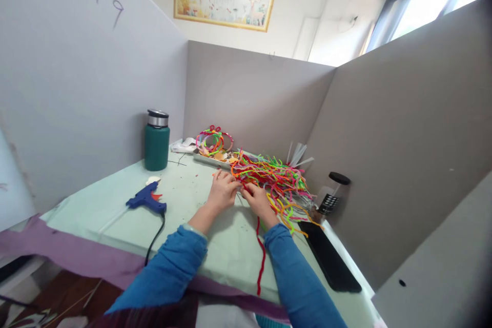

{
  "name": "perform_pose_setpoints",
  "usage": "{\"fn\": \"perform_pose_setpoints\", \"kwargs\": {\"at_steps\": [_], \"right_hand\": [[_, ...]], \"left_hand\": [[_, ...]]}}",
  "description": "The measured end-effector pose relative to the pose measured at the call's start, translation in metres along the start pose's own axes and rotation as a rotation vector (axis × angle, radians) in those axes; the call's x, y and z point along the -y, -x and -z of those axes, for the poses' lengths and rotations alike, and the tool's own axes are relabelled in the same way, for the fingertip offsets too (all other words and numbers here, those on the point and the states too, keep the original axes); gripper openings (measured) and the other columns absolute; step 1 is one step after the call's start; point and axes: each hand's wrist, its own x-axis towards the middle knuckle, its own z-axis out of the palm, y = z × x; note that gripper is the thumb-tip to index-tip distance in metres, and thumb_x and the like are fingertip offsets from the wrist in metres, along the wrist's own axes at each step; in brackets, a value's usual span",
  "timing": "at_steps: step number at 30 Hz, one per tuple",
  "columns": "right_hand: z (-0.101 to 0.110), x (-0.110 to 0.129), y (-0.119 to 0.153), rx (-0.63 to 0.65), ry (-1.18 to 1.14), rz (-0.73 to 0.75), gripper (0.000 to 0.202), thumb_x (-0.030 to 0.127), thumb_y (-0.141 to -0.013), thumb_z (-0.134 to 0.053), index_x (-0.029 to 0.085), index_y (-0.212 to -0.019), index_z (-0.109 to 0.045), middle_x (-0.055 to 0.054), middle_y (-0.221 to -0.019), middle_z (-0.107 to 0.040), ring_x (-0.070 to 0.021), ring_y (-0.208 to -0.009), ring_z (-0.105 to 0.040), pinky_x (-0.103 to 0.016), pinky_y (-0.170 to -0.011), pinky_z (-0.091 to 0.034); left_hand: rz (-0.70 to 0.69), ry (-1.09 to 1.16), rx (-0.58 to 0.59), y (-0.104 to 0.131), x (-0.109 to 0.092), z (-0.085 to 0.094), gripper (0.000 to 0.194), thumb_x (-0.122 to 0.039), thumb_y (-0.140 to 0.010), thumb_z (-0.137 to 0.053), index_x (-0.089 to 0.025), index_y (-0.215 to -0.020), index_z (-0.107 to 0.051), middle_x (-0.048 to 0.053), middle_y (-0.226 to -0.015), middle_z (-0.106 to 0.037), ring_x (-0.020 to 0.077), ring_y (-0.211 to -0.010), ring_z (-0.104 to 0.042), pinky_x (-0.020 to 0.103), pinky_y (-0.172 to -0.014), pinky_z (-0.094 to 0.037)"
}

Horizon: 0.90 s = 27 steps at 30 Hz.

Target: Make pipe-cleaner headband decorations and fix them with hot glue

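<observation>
Over the middle of the table my left hand (223, 190) and my right hand (257, 200) almost meet, fingertips pinched together. Between them is a red pipe cleaner (261, 261); its long free end hangs from below my right hand toward the table's front edge. The exact spot where the fingers grip it is small and partly hidden by the hands. Just behind and right of my hands spreads a tangled heap of colourful pipe cleaners (272, 174), mostly red, green, orange and yellow.
A blue glue gun (148, 199) lies at left, its cord running off the front edge. Behind it stands a green bottle (157, 148). A tray (209, 159) with coloured hoops (214, 141) is at the back. At right are a black phone-like slab (330, 259) and a clear cup (326, 200).
</observation>
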Motion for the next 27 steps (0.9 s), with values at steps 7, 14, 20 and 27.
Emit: {"fn": "perform_pose_setpoints", "kwargs": {"at_steps": [7,14,20,27], "right_hand": [[0.009,0.008,-0.002,-0.253,-0.158,-0.143,0.033,0.047,-0.088,-0.045,0.018,-0.081,-0.059,0.003,-0.062,-0.05,-0.0122,-0.056,-0.043,-0.023,-0.054,-0.034],[0.004,0.009,-0.002,-0.209,-0.306,-0.175,0.029,0.047,-0.086,-0.047,0.02,-0.079,-0.056,0.005,-0.057,-0.044,-0.0111,-0.05,-0.038,-0.023,-0.047,-0.031],[-0.001,0.015,-0.002,-0.079,-0.435,-0.212,0.024,0.044,-0.082,-0.054,0.02,-0.082,-0.057,0.006,-0.053,-0.042,-0.0093,-0.045,-0.034,-0.022,-0.043,-0.026],[-0.003,0.025,-0.001,0.053,-0.654,-0.297,0.025,0.045,-0.08,-0.058,0.021,-0.077,-0.052,0.01,-0.045,-0.035,-0.0067,-0.037,-0.026,-0.021,-0.038,-0.022]], "left_hand": [[0.052,-0.065,-0.048,0.001,0.001,0.0,0.022,-0.025,-0.09,-0.046,-0.019,-0.089,-0.067,0.006,-0.08,-0.062,0.0185,-0.079,-0.055,0.033,-0.076,-0.041],[0.125,0.152,-0.168,0.002,-0.006,0.006,0.016,-0.021,-0.09,-0.047,-0.017,-0.092,-0.062,0.005,-0.082,-0.063,0.0145,-0.074,-0.057,0.025,-0.068,-0.042],[0.18,0.248,-0.254,0.0,-0.001,0.005,0.018,-0.022,-0.089,-0.048,-0.019,-0.094,-0.066,0.003,-0.079,-0.062,0.0123,-0.069,-0.055,0.023,-0.065,-0.043],[0.2,-0.014,-0.515,-0.005,-0.001,0.014,0.025,-0.026,-0.084,-0.058,-0.019,-0.106,-0.067,0.011,-0.103,-0.06,0.0229,-0.097,-0.053,0.039,-0.087,-0.042]]}}
